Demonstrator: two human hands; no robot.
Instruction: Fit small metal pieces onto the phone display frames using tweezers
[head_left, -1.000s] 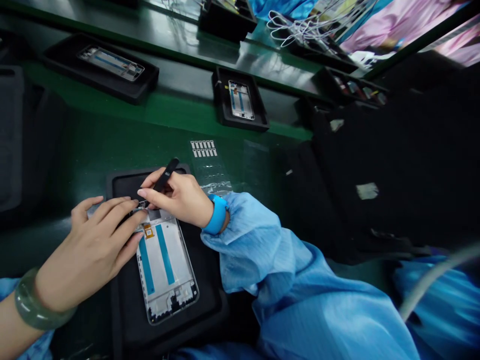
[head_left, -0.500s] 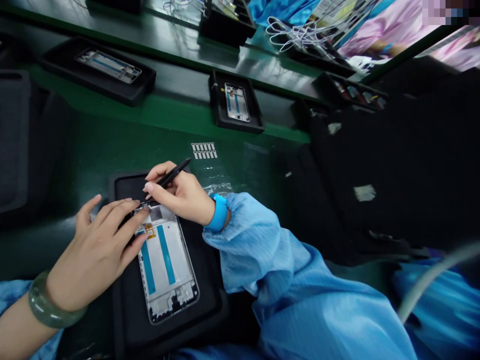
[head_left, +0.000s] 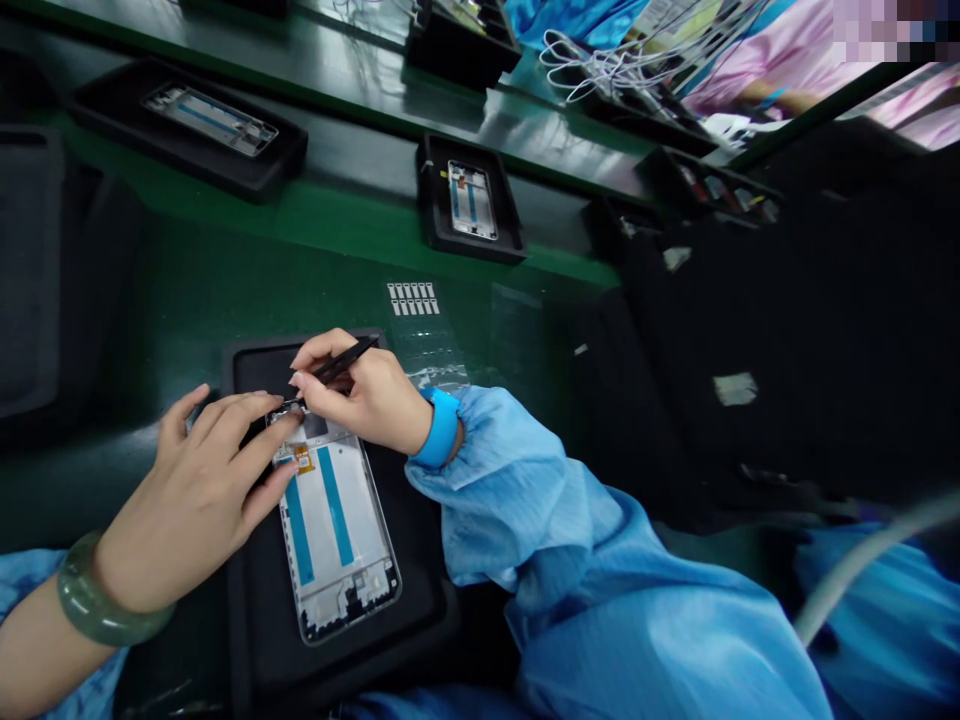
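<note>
A silver phone frame [head_left: 339, 520] with two blue strips and an orange flex cable [head_left: 303, 460] lies in a black foam tray [head_left: 247, 600]. My left hand [head_left: 214, 470] rests over its upper left part, fingers spread, with fingertips touching the top edge and the area by the cable. A slim black pen-like tool [head_left: 345, 360] is pinched in my right hand [head_left: 367, 395], directed down at the phone's top edge. My fingers cover the tool's working tip and the upper corner. Behind my right hand, a clear sheet holds rows of small white stickers [head_left: 412, 298].
Two more black trays stand at the back, holding a left phone frame [head_left: 214, 118] and a right phone frame [head_left: 472, 200]. Dark foam trays [head_left: 30, 280] stack at the left. A large black stack [head_left: 810, 330] fills the right. White cables [head_left: 592, 65] lie beyond; a person in pink [head_left: 795, 60] is opposite.
The view has shifted slightly. Both hands stay at the phone's top edge, and the black tool has tilted a little lower in my right hand.
</note>
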